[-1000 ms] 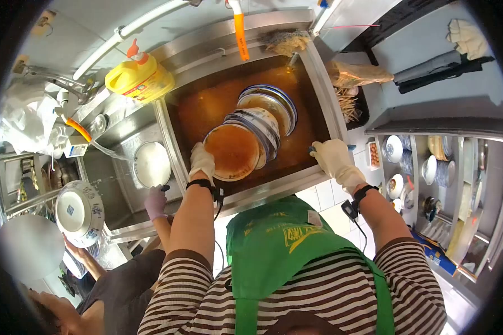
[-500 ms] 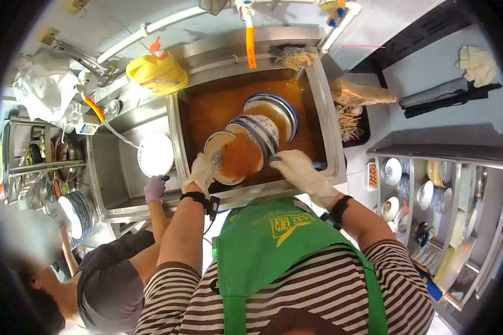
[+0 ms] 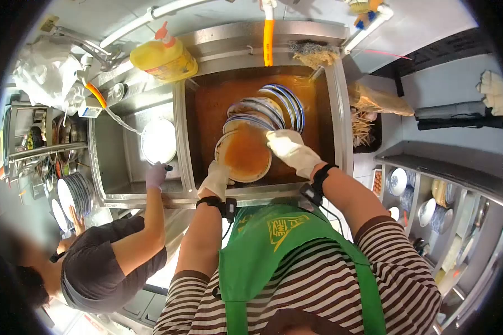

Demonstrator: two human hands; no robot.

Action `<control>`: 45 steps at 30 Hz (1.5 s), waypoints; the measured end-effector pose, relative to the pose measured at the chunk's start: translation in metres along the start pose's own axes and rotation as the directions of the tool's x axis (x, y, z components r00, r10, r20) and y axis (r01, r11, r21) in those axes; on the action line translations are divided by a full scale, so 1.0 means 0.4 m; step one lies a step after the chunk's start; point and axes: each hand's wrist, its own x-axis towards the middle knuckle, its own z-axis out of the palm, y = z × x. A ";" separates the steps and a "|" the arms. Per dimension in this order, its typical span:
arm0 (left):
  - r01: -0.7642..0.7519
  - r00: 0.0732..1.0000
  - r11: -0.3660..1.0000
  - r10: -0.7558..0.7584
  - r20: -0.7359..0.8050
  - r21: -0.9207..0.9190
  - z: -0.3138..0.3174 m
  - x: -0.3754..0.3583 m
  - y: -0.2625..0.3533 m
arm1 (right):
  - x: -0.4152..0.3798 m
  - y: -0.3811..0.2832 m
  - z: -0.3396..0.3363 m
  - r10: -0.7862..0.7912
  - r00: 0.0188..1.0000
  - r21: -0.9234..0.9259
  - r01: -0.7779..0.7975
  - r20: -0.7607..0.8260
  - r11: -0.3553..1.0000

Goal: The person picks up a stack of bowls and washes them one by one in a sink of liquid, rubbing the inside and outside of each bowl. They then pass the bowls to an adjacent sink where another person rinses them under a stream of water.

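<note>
A shallow white bowl point(image 3: 243, 156) with a patterned rim sits low in the orange-brown water of the sink, murky water covering its middle. My left hand point(image 3: 215, 180), in a pale glove, grips the bowl's lower left rim. At the bowl's upper right edge is my right hand point(image 3: 293, 151), also gloved, with its fingers curled together; what they hold, if anything, is hidden. Just beyond the bowl, several overlapping blue-rimmed dishes point(image 3: 260, 109) lean in the water, with more blue-rimmed plates point(image 3: 289, 103) behind them.
A steel divider point(image 3: 181, 134) separates this sink from the left basin, where a co-worker's gloved hand point(image 3: 155, 176) is beside a white plate point(image 3: 159, 142). A yellow detergent jug point(image 3: 165, 60) stands behind. An orange hose point(image 3: 268, 42) hangs at the back, near a scouring pad point(image 3: 316, 57).
My right hand has moved up and slightly right to the bowl's upper edge. The bowl has shifted right with my left hand and looks flatter. The view has shifted too.
</note>
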 end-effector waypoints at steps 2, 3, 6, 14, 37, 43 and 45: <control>0.009 1.000 1.000 -0.008 0.020 -0.011 0.010 0.006 -0.012 | 0.040 -0.038 -0.052 0.333 0.931 0.286 -0.364 0.151 0.887; 0.013 0.999 1.000 -0.013 0.030 -0.020 0.016 0.009 -0.016 | 0.050 -0.097 -0.110 0.504 0.824 0.387 -0.567 0.260 0.728; 0.029 0.997 0.999 -0.027 0.073 -0.026 0.036 0.014 -0.037 | 0.080 -0.042 -0.081 0.302 0.940 -0.060 -0.296 0.157 0.953; 0.077 0.972 0.996 -0.067 0.227 -0.036 0.054 0.069 -0.041 | -0.069 -0.098 0.006 0.279 0.958 0.147 -0.287 0.072 0.947; 0.178 0.982 0.809 -0.110 0.154 -0.559 0.098 -0.040 0.083 | -0.085 -0.101 0.036 0.002 0.834 -0.200 0.130 0.552 0.971; 0.159 0.986 0.796 -0.101 0.132 -0.584 0.040 -0.025 0.004 | 0.023 -0.054 0.176 0.249 0.968 -0.310 -0.247 -0.035 0.918; 0.159 0.986 0.792 -0.099 0.133 -0.589 0.037 -0.016 0.008 | 0.084 -0.044 0.212 -0.044 0.973 -0.591 0.173 0.226 0.788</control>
